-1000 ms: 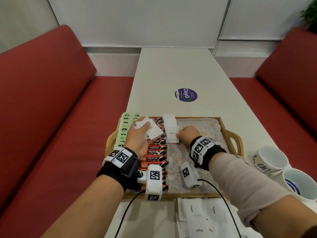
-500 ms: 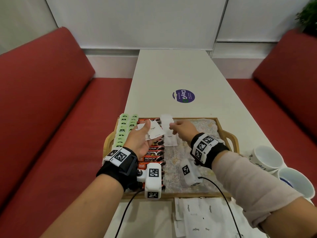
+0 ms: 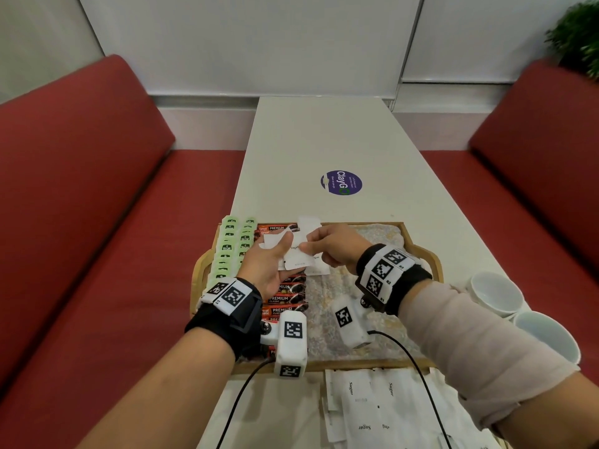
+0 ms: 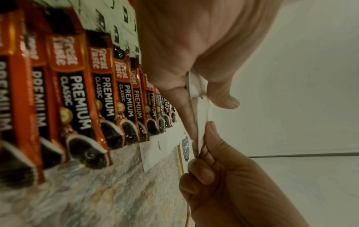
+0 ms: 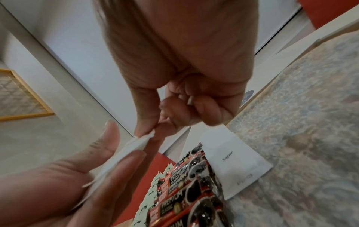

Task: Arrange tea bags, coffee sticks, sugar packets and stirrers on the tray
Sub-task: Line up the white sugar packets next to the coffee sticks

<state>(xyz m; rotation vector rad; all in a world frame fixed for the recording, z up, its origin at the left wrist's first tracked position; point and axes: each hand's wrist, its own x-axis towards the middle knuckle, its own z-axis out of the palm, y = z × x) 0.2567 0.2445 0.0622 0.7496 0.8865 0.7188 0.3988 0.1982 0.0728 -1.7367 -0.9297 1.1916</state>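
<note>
A wooden tray (image 3: 350, 365) with a patterned liner holds two columns of green tea bags (image 3: 231, 241) on the left. Beside them lies a column of red-and-black coffee sticks (image 3: 287, 298) (image 4: 97, 99), then a few white sugar packets (image 3: 319, 270) (image 5: 233, 161). Above the coffee sticks, my left hand (image 3: 285, 254) holds a small stack of sugar packets (image 3: 293, 254) (image 4: 202, 107) between thumb and fingers. My right hand (image 3: 308, 246) pinches the edge of one packet (image 5: 143, 138) of that stack with thumb and forefinger. No stirrers are visible.
Several loose sugar packets (image 3: 372, 413) lie on the white table in front of the tray. Two white cups (image 3: 496, 293) stand at the right table edge. A purple sticker (image 3: 341, 183) marks the table beyond the tray. Red benches flank both sides.
My right hand has left the sugar packets laid on the tray, risen to the left hand's stack and taken a packet's edge. The left hand has stayed about where it was.
</note>
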